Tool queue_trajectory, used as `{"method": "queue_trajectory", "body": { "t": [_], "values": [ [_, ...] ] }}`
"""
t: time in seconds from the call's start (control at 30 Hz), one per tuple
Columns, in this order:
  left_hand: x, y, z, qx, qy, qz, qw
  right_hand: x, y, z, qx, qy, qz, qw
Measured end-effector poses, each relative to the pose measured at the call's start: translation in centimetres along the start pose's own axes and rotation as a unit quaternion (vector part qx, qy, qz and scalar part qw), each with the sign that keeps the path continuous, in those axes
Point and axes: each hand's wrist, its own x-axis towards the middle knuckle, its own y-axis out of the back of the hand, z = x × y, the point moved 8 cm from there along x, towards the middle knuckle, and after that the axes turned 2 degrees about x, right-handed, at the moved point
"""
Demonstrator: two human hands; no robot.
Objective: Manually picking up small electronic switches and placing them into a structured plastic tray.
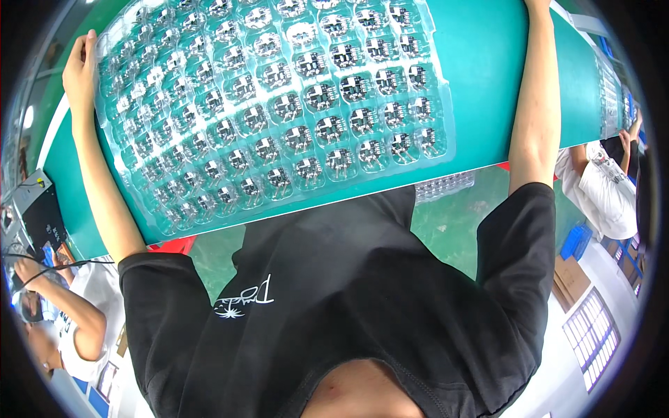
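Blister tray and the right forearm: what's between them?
In the head view, only a strip of green tabletop shows between the clear plastic blister tray's right rim and the person's right forearm.

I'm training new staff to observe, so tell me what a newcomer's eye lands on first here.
Most likely the clear plastic tray, its pockets filled with rows of small black-and-white parts, spread over the green tabletop at the upper centre. Next comes the wearer's black T-shirt, filling the lower middle. The left hand at the tray's left edge also draws notice.
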Motion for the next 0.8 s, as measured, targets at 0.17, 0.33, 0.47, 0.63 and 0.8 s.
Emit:
{"method": "queue_trajectory", "body": {
  "t": [0.17, 0.33, 0.47, 0.63, 0.8],
  "values": [
    [-0.3, 0.2, 0.3, -0.004, 0.003, 0.006, 1.0, 0.0, 0.1, -0.5, 0.032, 0.005, 0.003, 0.999],
    [-0.1, 0.2, 0.0, -0.004, -0.003, 0.007, 1.0, 0.4, 0.0, 0.0, 0.023, -0.005, -0.005, 1.0],
    [-0.2, 0.0, 0.1, -0.002, 0.017, -0.004, 1.0, 0.3, -0.1, -0.1, 0.016, -0.006, -0.014, 1.0],
    [0.0, 0.0, 0.3, -0.003, -0.004, 0.004, 1.0, 0.4, 0.1, -0.5, 0.05, 0.01, -0.01, 0.999],
    [-0.2, 0.2, 0.6, -0.009, 0.001, 0.009, 1.0, 0.3, 0.4, -0.7, 0.014, 0.019, -0.02, 1.0]
  ]
}}
